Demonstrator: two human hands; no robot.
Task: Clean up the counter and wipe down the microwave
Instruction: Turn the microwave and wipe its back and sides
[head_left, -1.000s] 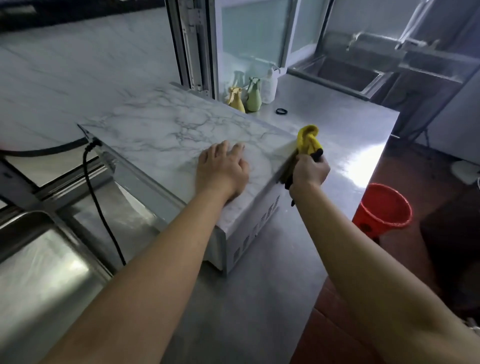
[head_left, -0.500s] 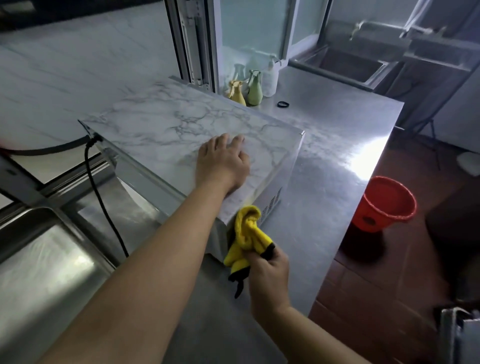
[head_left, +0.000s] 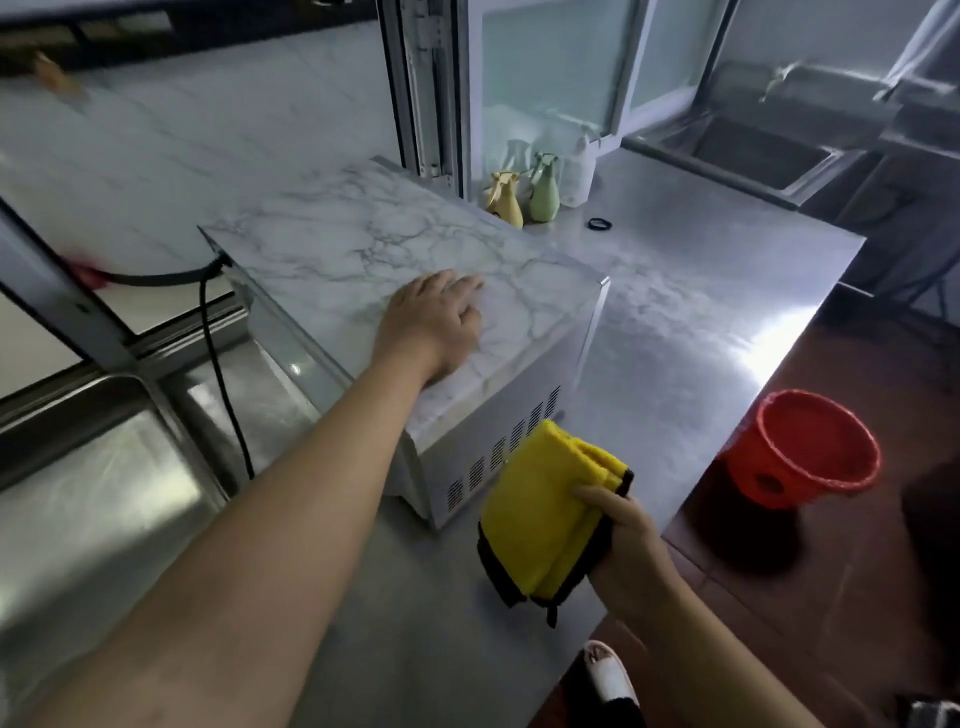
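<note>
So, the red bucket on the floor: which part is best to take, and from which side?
Probably the rim of the red bucket, from above. It stands upright and open beside the counter; I see no handle, and the hole low in its wall looks awkward.

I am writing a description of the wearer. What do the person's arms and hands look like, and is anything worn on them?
Both forearms are bare as far as the view shows: no sleeves visible. The left hand and the right hand have no gloves. I see no watch, ring or bracelet on either.
</note>
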